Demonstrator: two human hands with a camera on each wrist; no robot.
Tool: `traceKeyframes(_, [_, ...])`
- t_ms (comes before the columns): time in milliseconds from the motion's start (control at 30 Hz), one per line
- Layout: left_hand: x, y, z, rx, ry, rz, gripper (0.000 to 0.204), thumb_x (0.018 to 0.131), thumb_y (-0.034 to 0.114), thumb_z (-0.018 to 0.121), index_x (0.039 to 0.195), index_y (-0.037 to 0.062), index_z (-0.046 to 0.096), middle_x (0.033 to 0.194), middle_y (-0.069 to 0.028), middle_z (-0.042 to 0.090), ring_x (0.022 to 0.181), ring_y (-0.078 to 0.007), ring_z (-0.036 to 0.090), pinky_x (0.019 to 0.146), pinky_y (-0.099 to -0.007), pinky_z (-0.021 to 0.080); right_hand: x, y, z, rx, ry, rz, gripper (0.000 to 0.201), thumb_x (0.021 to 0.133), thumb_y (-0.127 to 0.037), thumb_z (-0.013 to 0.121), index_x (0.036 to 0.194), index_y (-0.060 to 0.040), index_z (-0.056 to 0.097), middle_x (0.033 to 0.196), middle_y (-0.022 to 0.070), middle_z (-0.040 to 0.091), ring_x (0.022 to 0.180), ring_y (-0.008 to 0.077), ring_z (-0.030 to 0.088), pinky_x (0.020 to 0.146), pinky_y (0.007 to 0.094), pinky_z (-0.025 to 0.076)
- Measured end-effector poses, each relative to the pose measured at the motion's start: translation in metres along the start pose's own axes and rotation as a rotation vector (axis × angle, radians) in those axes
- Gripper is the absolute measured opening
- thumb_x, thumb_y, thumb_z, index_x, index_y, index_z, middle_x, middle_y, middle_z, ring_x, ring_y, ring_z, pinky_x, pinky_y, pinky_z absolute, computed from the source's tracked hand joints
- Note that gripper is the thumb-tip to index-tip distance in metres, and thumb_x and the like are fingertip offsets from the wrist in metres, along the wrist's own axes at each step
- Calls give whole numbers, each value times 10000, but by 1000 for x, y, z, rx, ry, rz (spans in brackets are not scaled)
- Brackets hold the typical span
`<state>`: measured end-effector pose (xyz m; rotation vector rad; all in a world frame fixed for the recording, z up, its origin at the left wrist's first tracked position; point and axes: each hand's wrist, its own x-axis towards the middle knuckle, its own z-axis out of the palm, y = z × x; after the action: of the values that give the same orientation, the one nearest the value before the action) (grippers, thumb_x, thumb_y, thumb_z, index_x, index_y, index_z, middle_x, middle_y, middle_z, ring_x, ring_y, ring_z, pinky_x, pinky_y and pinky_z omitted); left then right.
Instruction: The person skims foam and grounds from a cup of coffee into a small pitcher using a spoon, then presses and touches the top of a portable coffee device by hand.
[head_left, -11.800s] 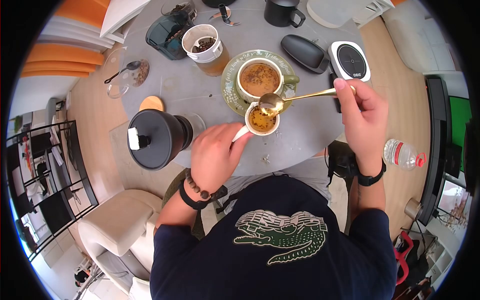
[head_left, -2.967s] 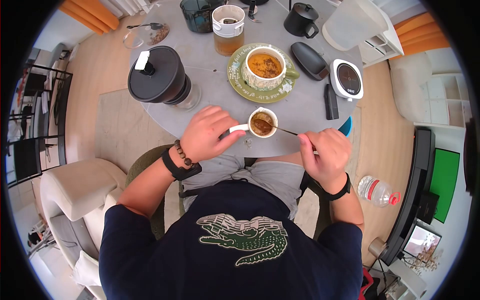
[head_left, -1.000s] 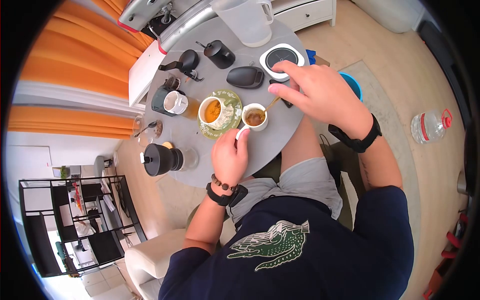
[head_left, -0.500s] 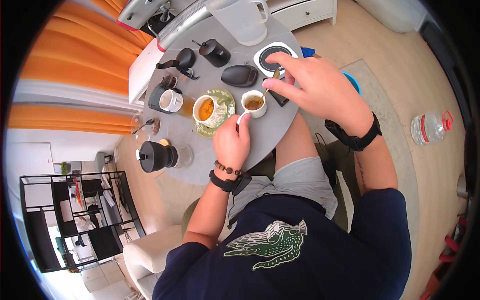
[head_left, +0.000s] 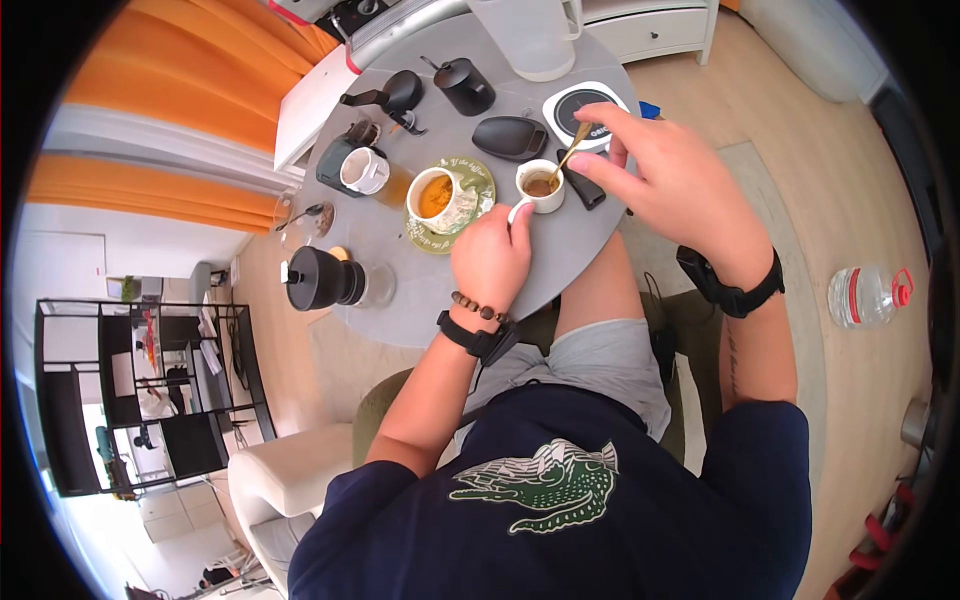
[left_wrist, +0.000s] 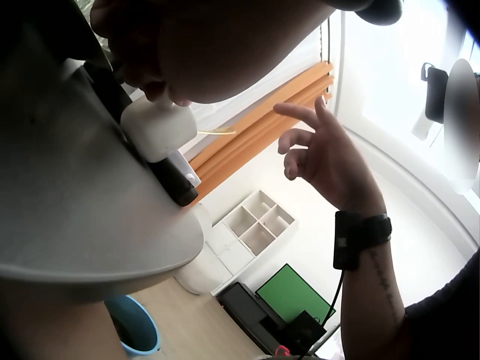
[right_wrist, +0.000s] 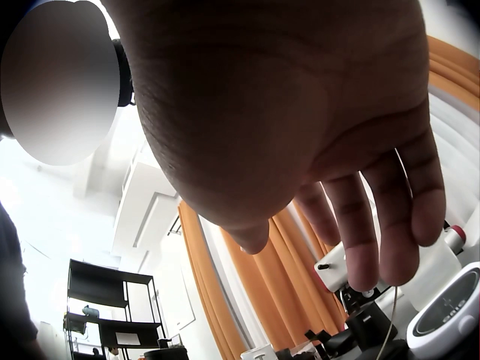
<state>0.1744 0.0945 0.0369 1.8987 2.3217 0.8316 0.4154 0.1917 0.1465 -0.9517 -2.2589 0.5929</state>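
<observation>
My left hand [head_left: 492, 260] pinches the handle of a small white cup [head_left: 547, 204], which holds brown liquid. A gold spoon [head_left: 571, 150] leans in that cup, its handle rising towards my right hand [head_left: 685, 185]. In the left wrist view, the right hand [left_wrist: 330, 161] has its thumb and fingers spread apart, clear of the spoon [left_wrist: 216, 133] and cup [left_wrist: 154, 133]. The right wrist view shows the spoon handle [right_wrist: 391, 322] below the fingertips. Left of the small cup, a larger patterned cup [head_left: 458, 206] with orange-brown liquid stands on a green saucer [head_left: 480, 183].
Behind the cups lie a black oval case [head_left: 508, 138], a black lidded pot [head_left: 465, 88], a white scale [head_left: 590, 100] and a clear pitcher [head_left: 530, 40]. A black grinder [head_left: 315, 278] and a white-rimmed container [head_left: 366, 172] stand left. A black bar [head_left: 585, 185] is right of the small cup.
The right hand gripped the spoon three seconds ago and has since let go, leaving it in the cup. The head view has turned. The left hand keeps hold of the handle.
</observation>
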Motion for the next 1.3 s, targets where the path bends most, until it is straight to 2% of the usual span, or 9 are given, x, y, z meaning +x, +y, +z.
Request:
traceKeyframes(100, [1, -3, 3, 40, -1, 40, 449, 1120, 411, 683, 874, 38, 733, 764, -195, 728, 697, -451, 698, 622, -532, 526, 1, -5, -2, -29, -15, 9, 487, 1072, -484, 726, 1368, -98, 709, 803, 113, 753, 734, 333, 730, 692, 427, 562])
traceKeyframes(467, [-1, -5, -5, 155, -34, 71, 499, 1088, 504, 707, 860, 62, 757, 766, -171, 755, 695, -403, 740, 618, -506, 565, 2, -14, -2, 23, -73, 60, 465, 1076, -440, 741, 1396, -104, 709, 794, 99, 703, 728, 293, 686, 692, 421, 533])
traceKeyframes(600, [-1, -4, -12, 192, -16, 57, 517, 1058, 566, 728, 942, 70, 813, 778, -148, 775, 702, -378, 758, 617, -479, 575, 1, -5, 2, 5, -2, -11, 466, 1068, -418, 761, 1395, -88, 723, 840, 102, 714, 717, 289, 671, 693, 421, 529])
traceKeyframes(833, [-14, -3, -81, 160, 67, 105, 491, 1030, 564, 767, 1002, 79, 837, 795, -124, 785, 749, -337, 776, 649, -453, 578, 1, -15, -2, 82, -42, 108, 464, 1072, -368, 765, 1426, -71, 724, 846, 102, 699, 701, 239, 641, 666, 391, 501])
traceKeyframes(967, [-18, -25, -141, 157, 291, 162, 303, 966, 386, 887, 1049, 98, 842, 745, -71, 683, 705, -294, 672, 661, -426, 527, 2, -14, 1, 59, -39, 114, 458, 1076, -347, 765, 1443, -75, 724, 822, 96, 675, 660, 216, 604, 637, 383, 472])
traceKeyframes(1033, [-18, -41, -174, 196, 382, 202, 298, 924, 300, 923, 1127, 102, 829, 812, -58, 653, 774, -277, 635, 742, -416, 524, 3, -16, 2, 47, -44, 120, 458, 1077, -345, 764, 1446, -77, 724, 811, 95, 668, 648, 213, 596, 631, 385, 467])
traceKeyframes(1167, [-26, -84, -216, 226, 464, 109, 660, 858, 372, 976, 1376, 56, 716, 1154, -140, 699, 1081, -335, 666, 944, -461, 542, 3, -17, 7, 22, -61, 123, 456, 1083, -339, 758, 1456, -79, 719, 796, 96, 664, 637, 207, 590, 636, 380, 473])
traceKeyframes(1200, [-30, -96, -223, 225, 404, 55, 779, 899, 321, 960, 1548, 51, 623, 1340, -174, 704, 1233, -329, 680, 1049, -446, 544, 4, -16, 10, 22, -67, 121, 457, 1085, -339, 757, 1460, -81, 716, 796, 95, 664, 635, 207, 589, 639, 378, 476])
traceKeyframes(1300, [-42, -143, -220, 60, 369, -17, 942, 902, 330, 970, 1663, 43, 494, 1527, -205, 642, 1396, -345, 637, 1131, -445, 530, 5, -18, 16, -6, -96, 140, 460, 1085, -342, 759, 1462, -82, 713, 805, 96, 671, 638, 206, 591, 642, 377, 481])
